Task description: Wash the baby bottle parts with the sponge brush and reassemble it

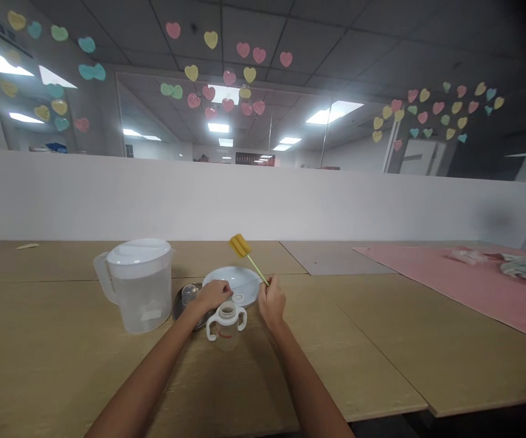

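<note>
The wooden table (349, 340) spans the foreground, backed by a white wall (263, 204). At the far right lies a pink sheet (454, 280). The translucent pitcher (143, 292) stands upright at left, lid on, handle turned leftward. The white dish (244, 277) rests near centre, beyond my hands. My right hand (272, 299), just right of this dish, is closed around the green stem of the sponge brush (257, 269), whose yellow head points up and leans left. My left hand (214, 294) reaches over the dish's near-left edge, fingers curled; whether they grasp anything, I cannot tell. Beneath my left wrist, the dark round tray (178, 306) is partly hidden. The two-handled bottle (227, 331) stands open and upright, nearest me. A clear dome-shaped cap (190, 294) sits in the tray; a small white ring (238, 298) lies in the white dish.
</note>
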Demonstrator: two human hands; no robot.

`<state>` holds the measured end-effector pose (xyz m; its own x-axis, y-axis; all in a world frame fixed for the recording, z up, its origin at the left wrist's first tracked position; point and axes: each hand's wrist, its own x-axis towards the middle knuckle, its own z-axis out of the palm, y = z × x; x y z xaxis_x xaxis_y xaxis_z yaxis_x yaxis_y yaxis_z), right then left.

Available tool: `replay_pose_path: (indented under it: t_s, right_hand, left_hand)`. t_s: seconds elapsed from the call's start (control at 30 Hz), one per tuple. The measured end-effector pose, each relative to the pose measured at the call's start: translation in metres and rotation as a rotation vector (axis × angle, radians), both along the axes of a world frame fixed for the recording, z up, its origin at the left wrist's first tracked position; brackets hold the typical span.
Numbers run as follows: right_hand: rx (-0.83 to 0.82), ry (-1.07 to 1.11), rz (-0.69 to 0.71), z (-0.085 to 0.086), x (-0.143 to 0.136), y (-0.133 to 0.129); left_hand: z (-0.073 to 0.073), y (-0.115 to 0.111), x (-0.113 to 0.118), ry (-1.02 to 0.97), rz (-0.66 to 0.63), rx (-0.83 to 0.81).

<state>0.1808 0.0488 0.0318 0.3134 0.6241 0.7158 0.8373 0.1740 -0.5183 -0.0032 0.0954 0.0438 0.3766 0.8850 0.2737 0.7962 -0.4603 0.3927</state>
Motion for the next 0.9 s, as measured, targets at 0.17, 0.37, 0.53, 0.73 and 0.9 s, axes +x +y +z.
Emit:
replay_pose_path:
  t_s: [0.17, 0.37, 0.53, 0.73, 0.9]
  right_hand:
    - [0.019, -0.014, -0.021, -0.001, -0.001, 0.001]
    - [0.002, -0.005, -0.033, 0.001, -0.001, 0.000]
    - [0.006, -0.017, 0.016, 0.005, -0.004, -0.004]
    - [0.070, -0.187, 0.069, 0.001, -0.006, -0.005]
    - [0.098, -0.261, 0.050, -0.002, -0.004, -0.001]
  left_hand:
    - [-0.004, 0.005, 0.000, 0.000, 0.035, -0.017]
    - [0.005, 0.002, -0.001, -0.064, 0.024, 0.035]
    - [0.007, -0.011, -0.015, -0.244, 0.108, 0.168]
    - [-0.015, -0.029, -0.031, -0.613, 0.216, 0.384]
    - [-0.019, -0.036, -0.030, -0.714, 0.269, 0.427]
